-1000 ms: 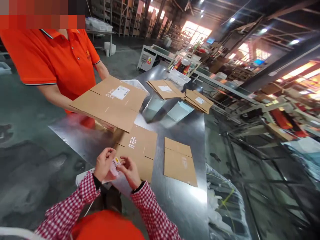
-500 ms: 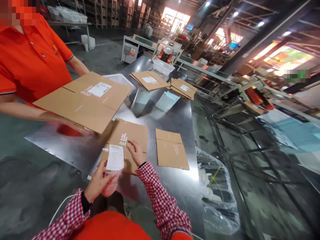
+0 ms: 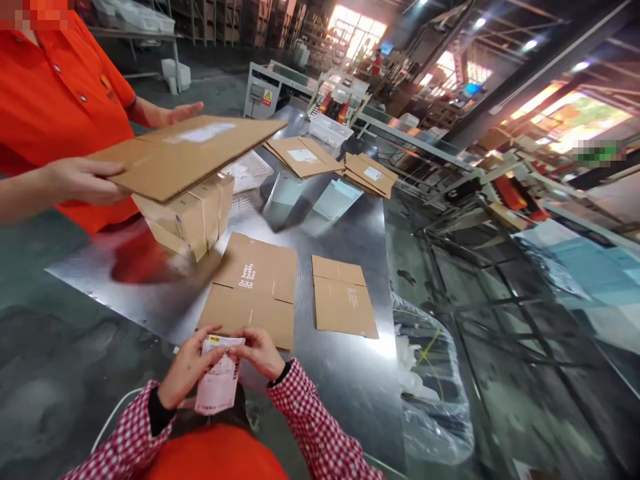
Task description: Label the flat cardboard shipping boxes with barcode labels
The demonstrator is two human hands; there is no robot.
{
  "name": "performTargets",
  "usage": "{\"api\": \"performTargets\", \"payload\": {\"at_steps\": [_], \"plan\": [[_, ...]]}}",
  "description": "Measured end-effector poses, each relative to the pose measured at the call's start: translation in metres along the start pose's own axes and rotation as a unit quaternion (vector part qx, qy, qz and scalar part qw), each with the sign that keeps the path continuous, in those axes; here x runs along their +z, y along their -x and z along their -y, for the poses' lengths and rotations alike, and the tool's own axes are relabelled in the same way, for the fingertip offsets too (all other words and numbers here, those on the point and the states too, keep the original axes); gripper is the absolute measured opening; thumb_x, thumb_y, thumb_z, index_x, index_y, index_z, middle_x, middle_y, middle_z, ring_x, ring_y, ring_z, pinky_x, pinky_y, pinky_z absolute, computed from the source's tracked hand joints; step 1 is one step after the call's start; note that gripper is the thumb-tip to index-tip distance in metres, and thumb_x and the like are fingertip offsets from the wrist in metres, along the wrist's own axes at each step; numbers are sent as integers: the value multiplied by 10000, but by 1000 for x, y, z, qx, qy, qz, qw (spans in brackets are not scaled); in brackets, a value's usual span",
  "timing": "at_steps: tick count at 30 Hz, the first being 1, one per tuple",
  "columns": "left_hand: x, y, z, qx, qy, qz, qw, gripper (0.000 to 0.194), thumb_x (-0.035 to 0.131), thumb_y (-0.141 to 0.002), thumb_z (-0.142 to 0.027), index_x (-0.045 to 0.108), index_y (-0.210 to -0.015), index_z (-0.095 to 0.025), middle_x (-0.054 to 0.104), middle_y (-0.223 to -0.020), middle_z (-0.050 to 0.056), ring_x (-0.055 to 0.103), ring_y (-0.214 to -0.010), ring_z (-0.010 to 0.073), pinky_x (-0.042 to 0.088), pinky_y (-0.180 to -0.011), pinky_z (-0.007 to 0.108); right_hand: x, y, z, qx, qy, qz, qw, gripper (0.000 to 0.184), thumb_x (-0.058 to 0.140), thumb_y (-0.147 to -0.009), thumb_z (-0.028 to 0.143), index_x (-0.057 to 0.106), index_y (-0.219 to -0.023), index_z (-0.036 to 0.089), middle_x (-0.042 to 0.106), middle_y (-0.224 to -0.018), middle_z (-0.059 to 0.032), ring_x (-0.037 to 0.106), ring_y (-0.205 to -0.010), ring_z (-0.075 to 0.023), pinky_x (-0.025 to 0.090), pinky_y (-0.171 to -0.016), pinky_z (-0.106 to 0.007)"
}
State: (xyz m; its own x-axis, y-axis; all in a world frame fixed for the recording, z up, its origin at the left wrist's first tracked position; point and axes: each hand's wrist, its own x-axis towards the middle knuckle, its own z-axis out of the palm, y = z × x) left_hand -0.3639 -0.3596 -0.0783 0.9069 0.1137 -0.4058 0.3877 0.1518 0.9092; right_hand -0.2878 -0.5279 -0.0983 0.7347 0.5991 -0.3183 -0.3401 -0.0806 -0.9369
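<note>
My left hand [image 3: 186,368] grips printed shipping labels [image 3: 218,387] in front of my body. The upper label hangs toward me, with a yellow mark at its top edge. At the top right corner my right hand [image 3: 261,353] pinches the labels between thumb and fingers. Just beyond both hands, a flat folded cardboard box [image 3: 250,273] with white lettering lies on the metal table [image 3: 345,373]. To its right is a smaller flat cardboard box [image 3: 345,297].
At the left, a co-worker in an orange shirt [image 3: 75,100] holds a flat labelled carton [image 3: 185,150] above upright boxes [image 3: 193,217]. Labelled flat cartons [image 3: 303,158] lie farther back on clear bins [image 3: 333,200]. A plastic-lined bin [image 3: 430,387] stands against the table's right side.
My right hand has moved from above the cardboard down to the labels and grips them. The labels have swung down toward me. The co-worker has lifted and tilted the carton, uncovering the boxes beneath.
</note>
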Motion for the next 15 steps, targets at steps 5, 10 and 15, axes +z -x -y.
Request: {"api": "performTargets", "payload": {"at_steps": [5,10,15], "plan": [[-3,6,0,-55,110,53,991,456,749,-729,-550,701,-889,-125,708,-730,26,613,-675,153,454,-612,233,6,10,-4,-49,69,-48,995,245,743,-728,393,710,-846,180,655,-688,14,558,-616,-127,466,-612,-254],[-5,6,2,-99,220,53,969,453,797,-686,-549,753,-926,-168,745,-823,44,645,-785,171,500,-703,240,10,13,-6,-172,217,-117,954,213,558,-901,297,751,-918,210,752,-816,-41,674,-742,-157,537,-738,-276],[-12,1,-1,-90,223,63,969,453,861,-654,-437,743,-1019,-196,751,-1027,66,661,-945,196,512,-835,262,6,10,-2,-283,292,-151,901,234,530,-937,275,750,-987,214,747,-1049,-102,707,-962,-185,581,-847,-295]]}}
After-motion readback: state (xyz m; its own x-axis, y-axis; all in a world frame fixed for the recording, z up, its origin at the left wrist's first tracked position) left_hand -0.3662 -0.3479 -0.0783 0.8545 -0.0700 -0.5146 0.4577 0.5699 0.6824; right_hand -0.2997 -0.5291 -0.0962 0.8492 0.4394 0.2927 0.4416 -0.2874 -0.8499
